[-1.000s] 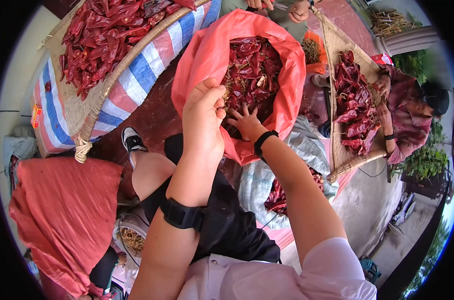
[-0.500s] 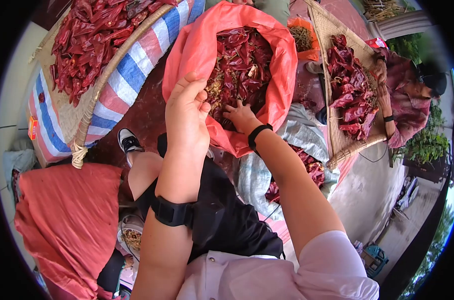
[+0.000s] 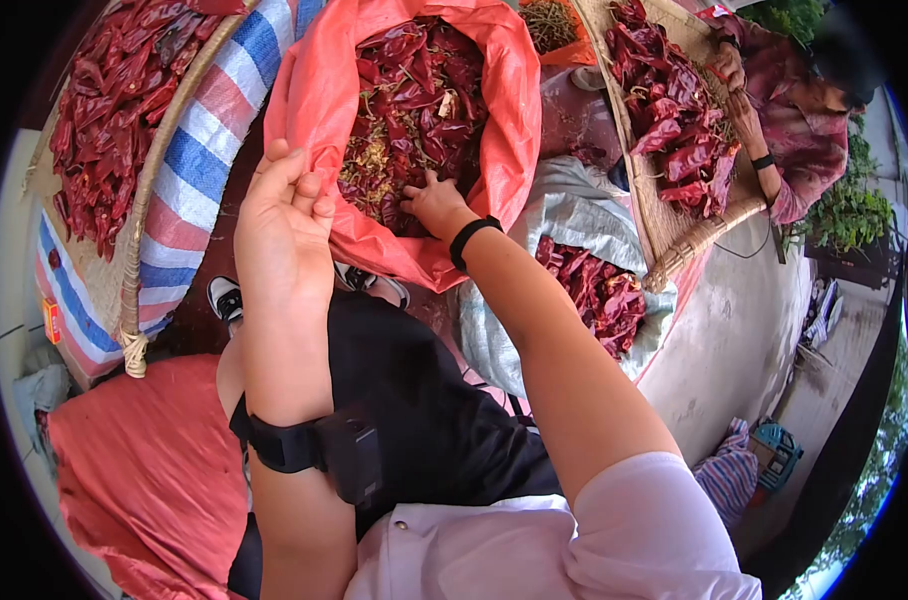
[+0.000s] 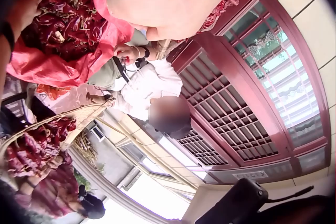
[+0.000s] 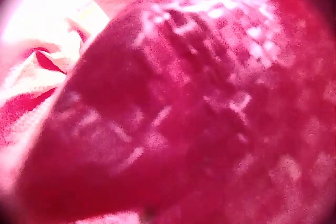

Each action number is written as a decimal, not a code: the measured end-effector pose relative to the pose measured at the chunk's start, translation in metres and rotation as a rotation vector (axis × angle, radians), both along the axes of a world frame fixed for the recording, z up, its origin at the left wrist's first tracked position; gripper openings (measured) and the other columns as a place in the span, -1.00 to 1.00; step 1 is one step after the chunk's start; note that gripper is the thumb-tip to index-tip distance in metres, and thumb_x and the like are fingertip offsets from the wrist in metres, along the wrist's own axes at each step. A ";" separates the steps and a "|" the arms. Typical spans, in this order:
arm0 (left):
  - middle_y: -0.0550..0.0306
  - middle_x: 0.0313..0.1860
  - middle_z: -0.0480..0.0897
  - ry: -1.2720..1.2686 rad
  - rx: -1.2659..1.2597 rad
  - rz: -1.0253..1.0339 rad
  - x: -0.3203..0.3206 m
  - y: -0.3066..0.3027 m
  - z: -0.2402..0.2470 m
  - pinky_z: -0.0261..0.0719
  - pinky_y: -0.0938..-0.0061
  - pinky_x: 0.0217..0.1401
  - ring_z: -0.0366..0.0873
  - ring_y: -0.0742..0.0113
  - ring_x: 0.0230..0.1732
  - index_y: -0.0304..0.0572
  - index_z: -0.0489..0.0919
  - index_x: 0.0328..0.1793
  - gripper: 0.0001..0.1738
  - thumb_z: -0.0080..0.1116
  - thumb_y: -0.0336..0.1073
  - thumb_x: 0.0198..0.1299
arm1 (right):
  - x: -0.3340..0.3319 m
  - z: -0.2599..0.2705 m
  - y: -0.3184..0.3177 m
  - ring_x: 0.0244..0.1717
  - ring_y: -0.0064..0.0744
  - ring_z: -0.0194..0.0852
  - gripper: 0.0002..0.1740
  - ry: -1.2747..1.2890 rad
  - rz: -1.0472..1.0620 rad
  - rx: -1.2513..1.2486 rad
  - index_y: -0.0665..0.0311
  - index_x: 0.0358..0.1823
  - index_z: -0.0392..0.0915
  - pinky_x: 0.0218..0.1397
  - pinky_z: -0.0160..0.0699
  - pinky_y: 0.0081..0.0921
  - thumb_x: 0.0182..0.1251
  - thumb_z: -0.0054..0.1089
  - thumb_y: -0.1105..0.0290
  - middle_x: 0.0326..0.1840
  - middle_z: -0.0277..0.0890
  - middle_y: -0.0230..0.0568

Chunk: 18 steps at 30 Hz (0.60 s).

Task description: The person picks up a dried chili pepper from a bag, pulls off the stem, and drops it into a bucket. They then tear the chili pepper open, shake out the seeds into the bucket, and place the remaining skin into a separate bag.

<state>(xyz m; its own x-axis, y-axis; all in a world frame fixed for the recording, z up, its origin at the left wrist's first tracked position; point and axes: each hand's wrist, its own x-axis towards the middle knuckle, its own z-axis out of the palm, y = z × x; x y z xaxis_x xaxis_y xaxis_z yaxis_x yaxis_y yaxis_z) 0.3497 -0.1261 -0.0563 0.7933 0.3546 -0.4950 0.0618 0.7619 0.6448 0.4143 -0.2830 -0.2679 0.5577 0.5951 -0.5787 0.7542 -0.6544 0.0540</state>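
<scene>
Palm up, the left hand (image 3: pixel 289 235) is raised at the near left side of the red bag (image 3: pixel 509 95), with loosely bent fingers and nothing visible in them. Inside the bag lie dried red peppers (image 3: pixel 409 55) and yellowish bits. The right hand (image 3: pixel 439 205) rests on them at the bag's near side, its fingertips partly hidden. At the top of the left wrist view the left hand (image 4: pixel 173 1) looms close, while the right hand (image 4: pixel 26 11) reaches into the bag. Blurred red covers most of the right wrist view.
Striped cloth (image 3: pixel 199 165) wraps the left pepper heap's container. On the right, a woven tray (image 3: pixel 579 30) bears peppers, with a person (image 3: pixel 799 130) beside it. A pale sack (image 3: pixel 489 335) of peppers stands below. Red cloth (image 3: pixel 149 450) lies at lower left.
In the head view, the bag and both hands have shifted left and the bag also upward. The right hand stays in the bag; its spread fingers are now more bent and lower among the peppers.
</scene>
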 end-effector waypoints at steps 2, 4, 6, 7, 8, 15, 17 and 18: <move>0.38 -0.44 0.42 -0.002 0.011 -0.003 -0.001 -0.003 0.002 0.28 0.69 -0.39 0.37 0.60 -0.46 -0.06 0.42 -0.16 -0.77 0.13 -0.46 0.04 | -0.002 -0.002 -0.002 0.29 0.05 -0.03 -0.55 -0.023 -0.008 0.000 -0.34 0.12 0.36 0.04 0.32 0.21 0.18 -0.03 0.31 0.23 0.10 -0.55; 0.37 -0.44 0.42 0.009 0.012 -0.004 -0.002 -0.004 0.002 0.28 0.68 -0.40 0.37 0.60 -0.46 -0.06 0.42 -0.16 -0.77 0.12 -0.46 0.04 | -0.004 0.001 -0.004 0.30 0.12 -0.05 -0.58 -0.069 -0.011 0.037 -0.37 0.12 0.35 0.06 0.29 0.27 0.23 -0.08 0.26 0.25 0.07 -0.53; 0.37 -0.44 0.42 0.012 0.020 0.003 -0.002 -0.001 0.001 0.27 0.68 -0.40 0.37 0.60 -0.46 -0.07 0.41 -0.16 -0.77 0.12 -0.46 0.04 | -0.001 0.004 -0.003 0.29 0.07 -0.03 -0.56 -0.053 -0.014 0.034 -0.33 0.11 0.36 0.03 0.37 0.15 0.17 -0.01 0.31 0.25 0.08 -0.55; 0.34 -0.43 0.43 0.000 0.007 0.000 -0.003 0.000 0.000 0.28 0.67 -0.41 0.37 0.57 -0.45 -0.09 0.41 -0.14 -0.77 0.11 -0.46 0.06 | -0.001 0.005 -0.001 0.27 0.02 -0.01 -0.53 -0.030 -0.019 0.020 -0.29 0.09 0.38 -0.01 0.44 0.03 0.12 0.05 0.36 0.25 0.08 -0.56; 0.30 -0.41 0.44 -0.012 -0.009 -0.004 -0.003 -0.001 0.000 0.29 0.65 -0.41 0.36 0.54 -0.44 -0.12 0.40 -0.13 -0.77 0.10 -0.47 0.07 | 0.000 0.006 0.000 0.26 0.02 0.02 -0.53 -0.020 -0.014 0.016 -0.29 0.08 0.40 -0.02 0.47 -0.03 0.13 0.03 0.38 0.24 0.10 -0.56; 0.31 -0.43 0.43 0.008 0.004 0.007 -0.001 -0.005 0.003 0.29 0.66 -0.42 0.36 0.54 -0.45 -0.11 0.40 -0.13 -0.76 0.10 -0.47 0.07 | -0.006 -0.005 -0.009 0.14 -0.04 0.20 -0.69 -0.123 -0.007 0.174 -0.22 -0.10 0.54 -0.14 0.54 -0.18 0.21 -0.10 0.36 0.04 0.33 -0.52; 0.32 -0.44 0.43 0.002 -0.021 0.003 0.000 -0.003 -0.002 0.29 0.66 -0.43 0.36 0.55 -0.46 -0.10 0.40 -0.13 -0.76 0.10 -0.47 0.07 | -0.004 -0.001 -0.012 0.10 -0.04 0.24 -0.70 -0.124 -0.035 0.219 -0.16 -0.13 0.55 -0.16 0.56 -0.23 0.19 -0.10 0.38 -0.01 0.36 -0.47; 0.32 -0.44 0.43 -0.003 -0.019 0.008 0.000 -0.003 -0.001 0.29 0.66 -0.43 0.36 0.55 -0.46 -0.10 0.40 -0.13 -0.76 0.10 -0.47 0.07 | -0.003 -0.002 -0.013 0.07 -0.04 0.29 -0.71 -0.125 -0.062 0.264 -0.10 -0.15 0.57 -0.18 0.58 -0.29 0.17 -0.09 0.40 -0.05 0.40 -0.42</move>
